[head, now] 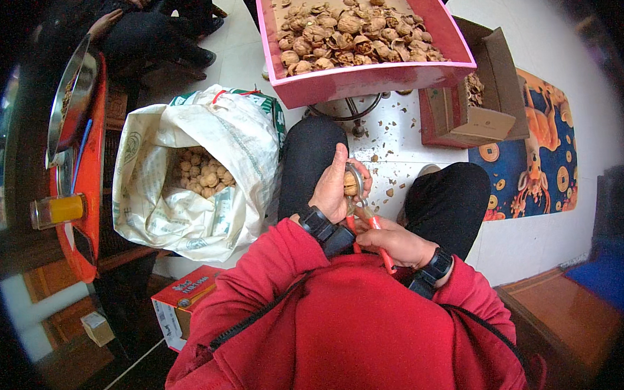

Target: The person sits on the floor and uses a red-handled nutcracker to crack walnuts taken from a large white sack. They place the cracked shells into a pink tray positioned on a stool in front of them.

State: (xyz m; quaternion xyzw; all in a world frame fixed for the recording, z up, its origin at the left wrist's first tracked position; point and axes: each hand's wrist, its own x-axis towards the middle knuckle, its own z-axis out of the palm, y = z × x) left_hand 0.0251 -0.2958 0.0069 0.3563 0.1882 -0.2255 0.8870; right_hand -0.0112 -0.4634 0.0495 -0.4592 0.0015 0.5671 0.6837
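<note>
My left hand (334, 189) holds a whole walnut (350, 184) between the curved metal jaws of a nutcracker (363, 181). The fingers wrap behind the jaws and the thumb points up. My right hand (399, 243) grips the nutcracker's red handles, which stand a little apart; its fingers are partly hidden behind them. Beyond my hands, a pink-edged red box (369, 76) holds a heap of walnuts and broken shells (351, 34). To the left, a white woven sack (147, 172) stands open with whole walnuts (205, 173) inside.
A cardboard box (485, 119) with shells stands at the right by a patterned mat (548, 156). Shell bits lie on the tiled floor (395, 174). On the left, a red table (99, 169) bears a metal bowl (77, 101) and a glass of orange liquid (61, 211). Another person sits at upper left.
</note>
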